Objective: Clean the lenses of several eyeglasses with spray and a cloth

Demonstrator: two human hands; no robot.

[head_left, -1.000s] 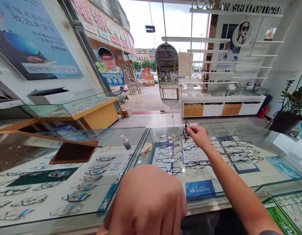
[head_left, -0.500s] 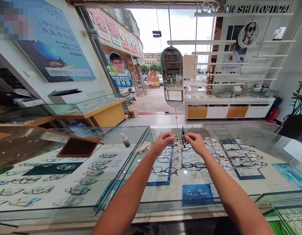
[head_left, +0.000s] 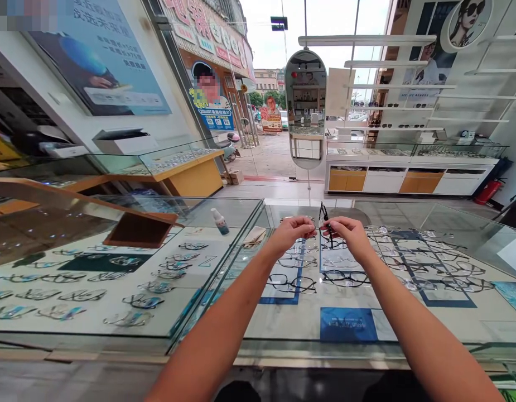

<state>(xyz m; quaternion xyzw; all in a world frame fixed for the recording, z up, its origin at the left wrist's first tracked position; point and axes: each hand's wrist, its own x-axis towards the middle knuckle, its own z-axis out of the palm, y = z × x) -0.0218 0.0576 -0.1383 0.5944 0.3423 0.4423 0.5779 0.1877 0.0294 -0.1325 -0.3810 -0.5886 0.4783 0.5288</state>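
My right hand (head_left: 348, 233) pinches a pair of dark-framed eyeglasses (head_left: 323, 212), turned nearly edge-on above the glass display case (head_left: 291, 347). Close on its left, my left hand (head_left: 292, 233) has thumb and forefinger pressed together near the frame; what lies between those fingertips is too small to tell. Below the hands, a black pair of glasses (head_left: 345, 277) and a thin dark pair (head_left: 292, 283) lie in the case. More eyeglasses in rows (head_left: 442, 262) spread out to the right.
A second case (head_left: 157, 329) with several glasses adjoins on the left, with a spray bottle (head_left: 220, 221) and a folded cloth (head_left: 255, 237) near the seam. A blue card (head_left: 347, 325) lies in front. An oval mirror (head_left: 307, 111) hangs beyond.
The view has tilted down and shifted, so the room sits higher. The eyeglasses in my right hand have tilted, and the left hand's fingertips are closer to them.
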